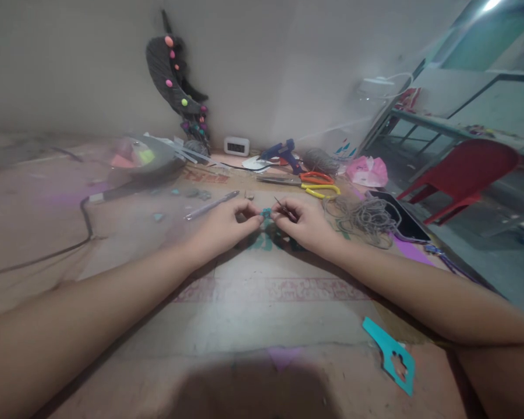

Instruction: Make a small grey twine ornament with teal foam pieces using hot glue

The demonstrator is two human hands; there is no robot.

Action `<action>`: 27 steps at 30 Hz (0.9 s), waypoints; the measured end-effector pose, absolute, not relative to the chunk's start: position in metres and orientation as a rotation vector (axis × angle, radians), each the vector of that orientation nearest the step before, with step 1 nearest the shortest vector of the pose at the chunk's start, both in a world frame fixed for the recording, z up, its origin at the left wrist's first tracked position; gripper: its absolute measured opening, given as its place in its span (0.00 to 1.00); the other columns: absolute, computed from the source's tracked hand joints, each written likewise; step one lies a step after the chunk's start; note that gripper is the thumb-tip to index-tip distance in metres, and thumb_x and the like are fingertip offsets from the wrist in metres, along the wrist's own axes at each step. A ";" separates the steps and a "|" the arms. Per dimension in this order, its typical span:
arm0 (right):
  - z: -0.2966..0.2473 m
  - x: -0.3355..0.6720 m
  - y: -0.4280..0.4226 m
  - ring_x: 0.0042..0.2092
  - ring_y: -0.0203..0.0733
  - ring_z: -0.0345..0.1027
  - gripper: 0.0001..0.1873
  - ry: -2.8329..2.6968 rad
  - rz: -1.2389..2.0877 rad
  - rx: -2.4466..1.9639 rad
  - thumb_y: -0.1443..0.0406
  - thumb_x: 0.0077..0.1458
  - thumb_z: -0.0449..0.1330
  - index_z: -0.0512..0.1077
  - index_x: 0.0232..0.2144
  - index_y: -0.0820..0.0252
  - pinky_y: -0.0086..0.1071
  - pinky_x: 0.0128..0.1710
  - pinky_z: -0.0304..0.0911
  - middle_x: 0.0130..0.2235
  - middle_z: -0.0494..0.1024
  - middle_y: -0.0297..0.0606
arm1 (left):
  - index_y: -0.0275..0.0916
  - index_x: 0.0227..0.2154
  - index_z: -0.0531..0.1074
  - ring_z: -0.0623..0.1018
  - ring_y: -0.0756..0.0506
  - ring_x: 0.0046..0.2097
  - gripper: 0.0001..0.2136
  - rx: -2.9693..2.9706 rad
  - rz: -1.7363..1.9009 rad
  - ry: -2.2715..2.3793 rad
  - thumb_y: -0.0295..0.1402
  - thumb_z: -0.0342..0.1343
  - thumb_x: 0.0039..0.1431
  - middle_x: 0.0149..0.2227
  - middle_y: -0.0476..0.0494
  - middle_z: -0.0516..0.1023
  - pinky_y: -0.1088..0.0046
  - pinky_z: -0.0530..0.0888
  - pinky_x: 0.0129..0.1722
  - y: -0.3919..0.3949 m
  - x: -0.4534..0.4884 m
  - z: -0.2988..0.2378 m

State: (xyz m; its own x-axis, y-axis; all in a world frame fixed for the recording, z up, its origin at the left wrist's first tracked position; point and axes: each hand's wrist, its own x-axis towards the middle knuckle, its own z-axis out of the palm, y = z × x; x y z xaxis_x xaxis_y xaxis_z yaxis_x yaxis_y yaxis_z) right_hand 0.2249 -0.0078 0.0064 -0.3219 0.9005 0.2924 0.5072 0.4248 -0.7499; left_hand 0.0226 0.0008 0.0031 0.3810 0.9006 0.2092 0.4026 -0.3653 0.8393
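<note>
Two grips, left hand [220,226] and right hand [304,224], pinch one small teal piece [266,213] mid-frame; I log the lower-right teal offcut [386,344] as already cut out.

The left hand [225,226] and right hand [306,224] pinch a tiny blue-green foam piece [266,213] between them above the brown table [262,302], beside a grey string pile [363,215].

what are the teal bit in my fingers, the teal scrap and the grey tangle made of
Teal scrap: thin flat matte sheet with a cleanly cut hole, probably craft foam or felt.
Teal bit: too small to tell, same colour as the scrap.
Grey tangle: loose matte strands, likely yarn or twine.
</note>
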 end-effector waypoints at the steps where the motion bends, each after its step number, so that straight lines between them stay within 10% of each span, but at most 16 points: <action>1: 0.006 0.225 -0.008 0.25 0.33 0.57 0.08 -1.980 0.715 -1.186 0.60 0.56 0.56 0.69 0.31 0.59 0.28 0.26 0.53 0.23 0.64 0.28 | 0.39 0.32 0.76 0.75 0.46 0.34 0.08 1.923 0.887 1.122 0.38 0.57 0.56 0.30 0.48 0.78 0.68 0.71 0.38 0.001 0.023 0.003; 27: 0.015 0.224 -0.006 0.28 0.35 0.61 0.05 -1.813 0.696 -1.253 0.63 0.52 0.56 0.68 0.28 0.59 0.29 0.29 0.58 0.25 0.68 0.30 | 0.41 0.26 0.68 0.73 0.48 0.31 0.02 1.331 1.361 1.207 0.31 0.53 0.53 0.26 0.51 0.71 0.73 0.69 0.33 0.016 0.022 -0.004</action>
